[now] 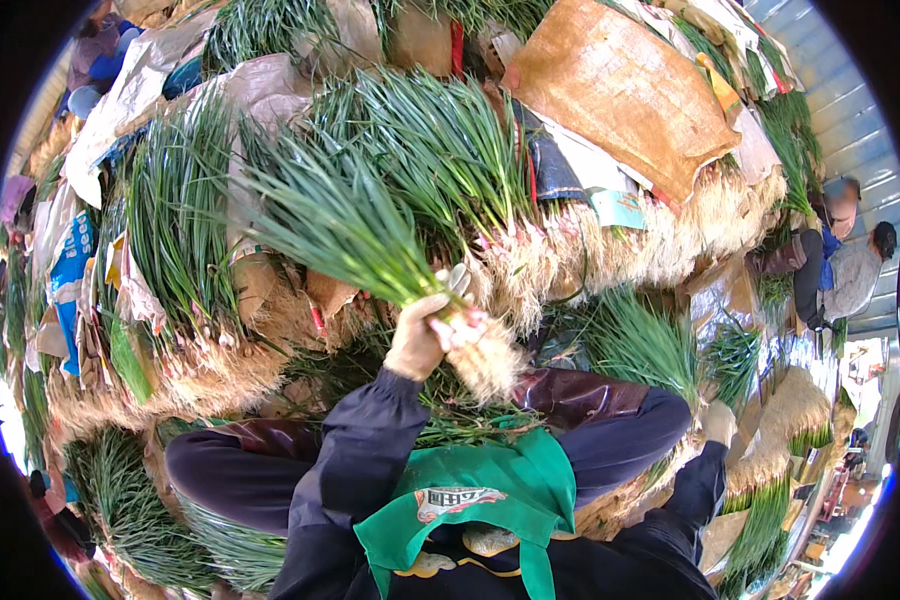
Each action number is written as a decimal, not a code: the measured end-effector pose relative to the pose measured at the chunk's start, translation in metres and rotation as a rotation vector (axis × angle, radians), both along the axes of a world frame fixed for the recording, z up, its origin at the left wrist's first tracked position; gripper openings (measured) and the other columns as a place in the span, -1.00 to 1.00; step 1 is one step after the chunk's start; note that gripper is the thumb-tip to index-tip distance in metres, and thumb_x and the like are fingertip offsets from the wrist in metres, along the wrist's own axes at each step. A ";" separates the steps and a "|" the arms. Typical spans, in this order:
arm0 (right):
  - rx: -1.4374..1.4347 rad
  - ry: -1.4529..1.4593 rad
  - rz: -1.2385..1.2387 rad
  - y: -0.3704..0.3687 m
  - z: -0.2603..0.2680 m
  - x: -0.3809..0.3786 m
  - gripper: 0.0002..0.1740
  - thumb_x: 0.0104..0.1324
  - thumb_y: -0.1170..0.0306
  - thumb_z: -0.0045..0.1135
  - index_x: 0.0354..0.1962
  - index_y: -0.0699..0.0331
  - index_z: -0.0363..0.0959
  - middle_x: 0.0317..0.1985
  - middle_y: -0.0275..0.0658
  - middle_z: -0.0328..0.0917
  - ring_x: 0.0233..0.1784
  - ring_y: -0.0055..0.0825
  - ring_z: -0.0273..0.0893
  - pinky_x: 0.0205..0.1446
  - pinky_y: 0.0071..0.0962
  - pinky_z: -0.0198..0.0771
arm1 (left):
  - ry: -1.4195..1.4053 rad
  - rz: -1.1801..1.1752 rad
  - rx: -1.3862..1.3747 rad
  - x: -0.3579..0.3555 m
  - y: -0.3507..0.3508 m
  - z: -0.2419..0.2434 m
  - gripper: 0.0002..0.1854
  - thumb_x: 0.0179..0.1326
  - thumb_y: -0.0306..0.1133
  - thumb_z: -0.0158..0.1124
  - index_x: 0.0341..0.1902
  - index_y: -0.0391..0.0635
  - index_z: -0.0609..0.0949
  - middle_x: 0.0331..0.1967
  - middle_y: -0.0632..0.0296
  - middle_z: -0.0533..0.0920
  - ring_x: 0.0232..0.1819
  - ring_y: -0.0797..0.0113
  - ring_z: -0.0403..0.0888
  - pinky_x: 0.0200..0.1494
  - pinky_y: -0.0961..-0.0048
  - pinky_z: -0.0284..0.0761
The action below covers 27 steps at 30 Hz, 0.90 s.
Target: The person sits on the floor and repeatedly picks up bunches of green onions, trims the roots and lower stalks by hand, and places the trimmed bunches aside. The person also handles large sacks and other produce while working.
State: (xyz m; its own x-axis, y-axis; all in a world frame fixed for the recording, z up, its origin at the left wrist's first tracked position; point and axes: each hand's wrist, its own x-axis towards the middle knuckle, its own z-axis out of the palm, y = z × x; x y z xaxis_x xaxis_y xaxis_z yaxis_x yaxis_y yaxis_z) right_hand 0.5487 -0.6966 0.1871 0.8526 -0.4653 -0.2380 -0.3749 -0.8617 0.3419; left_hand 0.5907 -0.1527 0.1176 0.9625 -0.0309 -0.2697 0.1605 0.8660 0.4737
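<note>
My left hand (418,337), in a pale glove, is closed around a bundle of green onion-like plants (390,262) with pinkish bulbs and pale fibrous roots. The leaves point up and to the left, and the roots hang toward my lap. My right hand (718,424), also gloved, is low at the right, beside the base of another leafy green bunch (637,337); its fingers are partly hidden, so I cannot tell its grip. A long row of rooted bundles (450,150) lies before me, and loose green leaves lie between my legs.
A brown woven sack (622,97) and other sacking cover parts of the row. More bundles (180,225) stand at the left, with others (765,517) at the lower right. A seated person (855,277) is at the right; others are at the left edge. A corrugated metal wall (847,112) rises at the right.
</note>
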 end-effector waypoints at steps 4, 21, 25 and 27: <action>0.396 -0.332 0.142 0.055 -0.001 0.014 -0.57 0.10 0.27 0.10 -0.10 0.34 0.48 -0.15 0.07 0.53 -0.06 -0.12 0.51 0.04 -0.34 0.37 | 0.071 0.045 0.000 0.058 -0.016 -0.012 -0.56 0.05 -0.44 0.09 0.07 -0.21 0.39 -0.37 0.02 0.61 -0.57 0.19 0.62 -0.67 0.48 0.50; 2.127 0.585 -0.600 0.453 -0.067 0.032 -0.69 0.25 0.19 0.15 -0.10 0.12 0.48 -0.54 -0.54 0.39 -0.70 -0.82 0.14 -0.72 -0.80 0.00 | 0.167 -0.166 -0.239 -0.117 0.026 -0.006 -0.48 -0.12 -0.48 0.07 0.04 -0.33 0.40 -0.08 -0.14 0.53 -0.22 -0.19 0.56 -0.12 0.01 0.54; 2.286 0.427 -0.787 0.456 -0.061 0.021 -0.67 0.34 0.14 0.00 -0.10 0.18 0.43 -0.50 -0.45 0.41 -0.62 -0.72 0.27 -0.69 -0.77 0.08 | 0.181 0.011 -0.260 -0.124 0.022 -0.018 -0.50 -0.15 -0.50 0.10 0.00 -0.26 0.41 -0.08 -0.09 0.51 -0.17 -0.19 0.54 -0.18 -0.07 0.54; 2.248 0.275 -0.984 0.463 -0.059 0.018 -0.68 0.41 0.12 -0.16 -0.18 0.19 0.37 -0.52 -0.43 0.36 -0.62 -0.62 0.32 -0.71 -0.71 0.14 | 0.179 0.063 -0.282 -0.123 0.022 -0.021 -0.50 -0.17 -0.51 0.12 -0.02 -0.24 0.42 -0.09 -0.05 0.51 -0.14 -0.18 0.54 -0.19 -0.07 0.54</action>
